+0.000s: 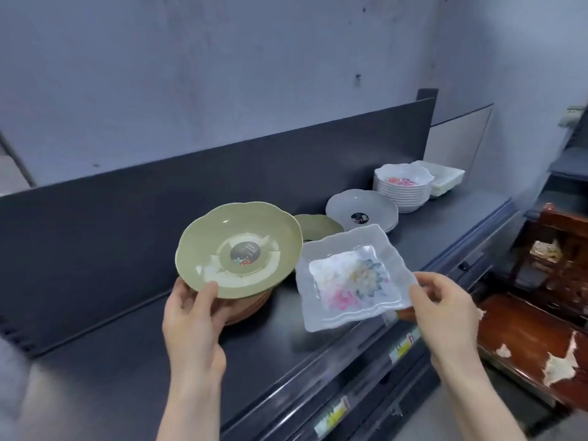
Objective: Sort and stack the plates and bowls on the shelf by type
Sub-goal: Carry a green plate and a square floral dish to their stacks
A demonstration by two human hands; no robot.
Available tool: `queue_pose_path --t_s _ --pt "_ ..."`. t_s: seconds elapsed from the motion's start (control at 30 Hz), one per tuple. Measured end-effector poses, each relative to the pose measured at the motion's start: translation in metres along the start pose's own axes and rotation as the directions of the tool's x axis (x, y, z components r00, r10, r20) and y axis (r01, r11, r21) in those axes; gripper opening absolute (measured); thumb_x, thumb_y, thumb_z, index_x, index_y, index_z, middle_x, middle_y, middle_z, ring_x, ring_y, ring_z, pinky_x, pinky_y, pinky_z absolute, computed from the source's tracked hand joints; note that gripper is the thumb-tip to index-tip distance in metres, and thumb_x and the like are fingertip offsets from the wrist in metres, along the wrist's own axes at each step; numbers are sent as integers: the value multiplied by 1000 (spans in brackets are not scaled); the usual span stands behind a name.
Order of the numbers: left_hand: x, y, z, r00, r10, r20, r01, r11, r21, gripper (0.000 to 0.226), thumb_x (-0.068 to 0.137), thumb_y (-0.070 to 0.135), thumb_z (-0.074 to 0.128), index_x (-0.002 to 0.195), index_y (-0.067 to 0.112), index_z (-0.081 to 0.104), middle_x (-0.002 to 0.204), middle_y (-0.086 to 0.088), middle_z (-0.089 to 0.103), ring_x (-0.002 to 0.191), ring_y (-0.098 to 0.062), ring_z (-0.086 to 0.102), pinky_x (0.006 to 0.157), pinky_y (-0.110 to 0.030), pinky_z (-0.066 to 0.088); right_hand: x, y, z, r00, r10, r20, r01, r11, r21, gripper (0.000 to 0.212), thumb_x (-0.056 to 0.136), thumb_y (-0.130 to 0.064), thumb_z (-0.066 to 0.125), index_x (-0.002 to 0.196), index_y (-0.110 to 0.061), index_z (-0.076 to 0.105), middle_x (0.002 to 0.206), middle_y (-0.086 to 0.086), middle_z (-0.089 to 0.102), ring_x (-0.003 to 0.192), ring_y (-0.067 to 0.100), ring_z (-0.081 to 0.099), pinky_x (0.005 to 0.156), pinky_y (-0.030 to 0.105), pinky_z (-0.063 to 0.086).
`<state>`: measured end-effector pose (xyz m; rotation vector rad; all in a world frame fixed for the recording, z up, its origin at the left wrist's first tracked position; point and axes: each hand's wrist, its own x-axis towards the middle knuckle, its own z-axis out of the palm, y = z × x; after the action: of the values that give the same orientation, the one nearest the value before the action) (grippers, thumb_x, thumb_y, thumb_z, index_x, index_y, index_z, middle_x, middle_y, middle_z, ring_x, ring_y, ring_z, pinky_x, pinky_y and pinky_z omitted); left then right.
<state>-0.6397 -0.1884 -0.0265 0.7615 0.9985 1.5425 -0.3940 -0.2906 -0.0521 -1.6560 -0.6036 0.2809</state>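
Noted: I saw the left hand (191, 313) gripping the green bowl (238, 249) at its near rim, thumb curled over the top and fingers underneath. The bowl was tilted toward the camera above a stack of brown dishes (251, 308) on the dark shelf (270, 345); I could not tell whether bowl and stack touched. Just right of the green bowl, the right hand (445, 313) pinched the near right corner of a square white plate (350, 275) with a flower print, thumb on top, and held it tilted off the shelf. Behind and right of the green bowl sat a second green bowl (315, 226), partly hidden. Farther right of the green bowl came grey plates (361, 208), then a stack of white bowls (402, 192), then square white dishes (445, 178), farthest from it.
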Motion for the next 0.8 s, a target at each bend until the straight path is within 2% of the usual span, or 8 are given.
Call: queue_pose_path --t_s 0.07,0.13,0.2,0.33,0.53,0.63,0.73,0.8 --pt "-9 -13 33 999 -8 32 8 1000 -3 32 91 3 56 122 11 55 103 11 62 79 5 68 67 -24 60 23 6 -23 1000 10 -29 -10 1000 14 15 86 -9 58 87 -18 69 63 -1 66 48 11 67 56 33 57" --pt "-17 -27 62 998 -27 53 27 1000 -4 34 91 4 56 124 10 55 109 6 63 94 -6 68 75 -28 59 46 14 -43 998 22 -56 -21 999 34 17 87 -6 56 88 -17 69 66 2 66 49 12 67 51 28 55" --pt "-26 -44 89 997 -39 64 40 999 -12 36 90 4 56 126 8 54 113 1 64 96 -12 66 73 -26 59 67 23 -65 996 28 -83 -24 998 53 20 86 -4 53 87 -18 68 68 5 67 49 12 67 52 28 55" --pt "-44 -78 144 995 -57 87 60 998 -31 37 90 5 57 127 9 52 119 -3 63 88 -6 66 67 -22 59 106 43 -107 991 63 -118 -54 996 75 22 86 -3 52 88 -18 68 70 6 69 48 11 67 49 22 55" --pt "-67 -121 217 988 -114 108 120 991 -53 38 90 5 59 127 10 50 121 -7 62 96 -13 66 63 -21 58 170 64 -157 991 87 -106 -80 994 69 22 87 -2 52 90 -15 69 66 -1 71 50 12 67 52 26 56" --pt "-67 -133 251 986 -120 117 126 991 -46 44 90 5 58 133 6 48 123 -10 62 94 -15 66 67 -23 59 204 66 -169 991 80 -106 -71 994 85 27 87 -1 52 84 -23 68 62 -7 70 49 13 66 58 34 58" --pt "-58 -145 286 987 -107 123 113 993 -44 46 90 6 59 135 7 46 118 -5 63 95 -14 67 69 -24 59 241 67 -171 991 60 -116 -47 993 110 25 88 -2 52 85 -22 67 70 -1 71 51 12 67 61 38 59" --pt "-51 -151 311 988 -90 129 98 994 -51 45 90 7 59 134 7 47 113 -3 64 86 -9 69 68 -24 59 267 69 -169 991 51 -121 -37 992 118 21 89 -3 53 89 -18 67 76 5 72 55 15 68 62 39 60"
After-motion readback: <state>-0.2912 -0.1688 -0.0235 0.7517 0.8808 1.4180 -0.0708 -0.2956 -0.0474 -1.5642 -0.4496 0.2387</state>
